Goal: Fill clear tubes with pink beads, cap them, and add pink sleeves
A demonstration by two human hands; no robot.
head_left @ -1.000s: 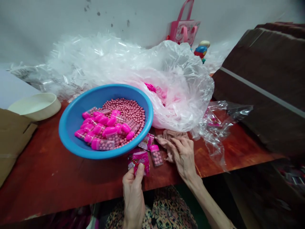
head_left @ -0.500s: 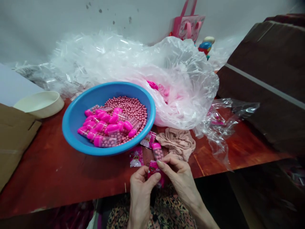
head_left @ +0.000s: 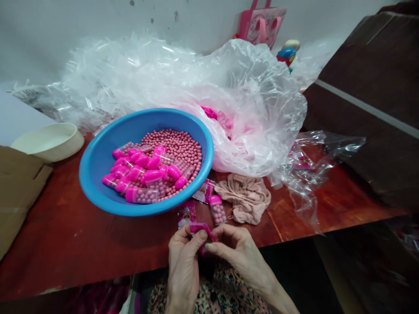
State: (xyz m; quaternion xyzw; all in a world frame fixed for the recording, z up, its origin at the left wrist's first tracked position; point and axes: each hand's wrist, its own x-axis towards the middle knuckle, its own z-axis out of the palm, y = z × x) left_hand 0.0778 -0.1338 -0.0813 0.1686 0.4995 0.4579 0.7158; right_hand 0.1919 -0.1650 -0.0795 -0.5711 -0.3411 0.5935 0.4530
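Observation:
My left hand pinches a small pink printed packet between thumb and fingers at the table's front edge. Close on its right, my right hand is closed with thumb and fingertips at the packet's right side. Just beyond the hands lies a clear capsule with a pink cap, filled with pink beads. Two more printed packets lie flat nearby, one partly behind my left hand and another packet by the basin. A crumpled beige cloth is right of the capsule.
A blue basin holds pink beads and several filled capsules. Behind it are a clear plastic bag with pink pieces and a heap of clear tubes. A white dish and cardboard box stand left; a dark carton stands right.
The packet has tilted and folded in my fingers, so its printed face shows less. Both hands have shifted slightly left and down, off the capsule's lower end. The view has moved a little.

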